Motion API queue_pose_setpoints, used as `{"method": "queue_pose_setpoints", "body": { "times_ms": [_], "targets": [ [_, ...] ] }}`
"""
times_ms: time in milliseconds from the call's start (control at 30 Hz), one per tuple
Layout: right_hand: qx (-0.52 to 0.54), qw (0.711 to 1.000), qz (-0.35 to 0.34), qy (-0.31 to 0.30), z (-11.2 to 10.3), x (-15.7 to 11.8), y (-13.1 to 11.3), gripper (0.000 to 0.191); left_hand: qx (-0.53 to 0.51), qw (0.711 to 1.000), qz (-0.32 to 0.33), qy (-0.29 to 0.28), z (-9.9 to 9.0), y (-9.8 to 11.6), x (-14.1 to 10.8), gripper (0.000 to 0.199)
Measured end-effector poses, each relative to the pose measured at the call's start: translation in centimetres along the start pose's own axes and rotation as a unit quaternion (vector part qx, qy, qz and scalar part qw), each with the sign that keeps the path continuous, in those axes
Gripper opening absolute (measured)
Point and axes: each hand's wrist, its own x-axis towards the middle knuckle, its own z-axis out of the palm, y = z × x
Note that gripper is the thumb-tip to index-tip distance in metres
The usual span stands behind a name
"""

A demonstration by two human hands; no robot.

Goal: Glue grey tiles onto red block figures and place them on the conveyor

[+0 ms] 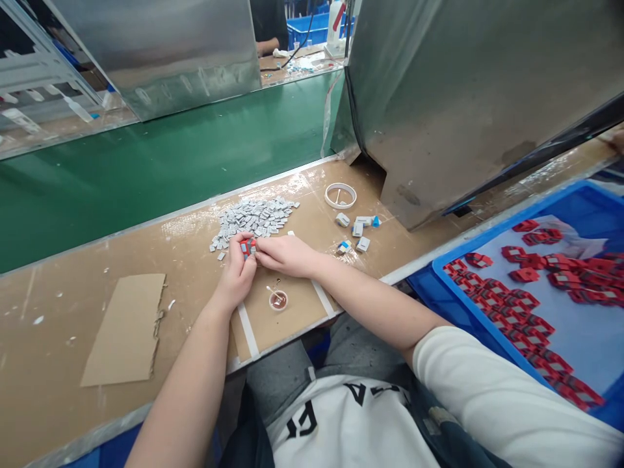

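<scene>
A small red plastic part [248,247] with grey and pale blue areas is held above the worktable. My left hand [238,270] is closed round its left side. My right hand [285,255] is closed in a pinch at its right end; the fingertips cover what lies between them. Just behind my hands spreads a heap of small flat grey pieces [258,216]. Nearer my body stands a little round cup [278,300] of reddish-brown contents, with a thin white stick leaning in it.
Right of my hands lie several grey-white blocks [358,229] and a white tape ring [340,186]. A torn cardboard sheet [124,331] rests at left. A blue bin [424,276] with many red parts stands at right. Metal panels [468,97] rise behind; another person's arm shows beyond.
</scene>
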Motion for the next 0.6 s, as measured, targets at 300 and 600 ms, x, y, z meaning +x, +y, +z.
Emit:
{"method": "queue_pose_setpoints", "body": {
  "times_ms": [300,600],
  "targets": [
    [0.083,0.996,-0.016,0.026,1.4,0.3,-0.2,0.017,-0.073,0.997,0.010,0.009,-0.1,0.3,-0.7,0.042],
    [0.209,0.972,-0.063,0.086,0.2,0.2,0.9,0.033,-0.465,0.874,-0.126,-0.058,0.0,1.5,0.5,0.032]
  ]
}}
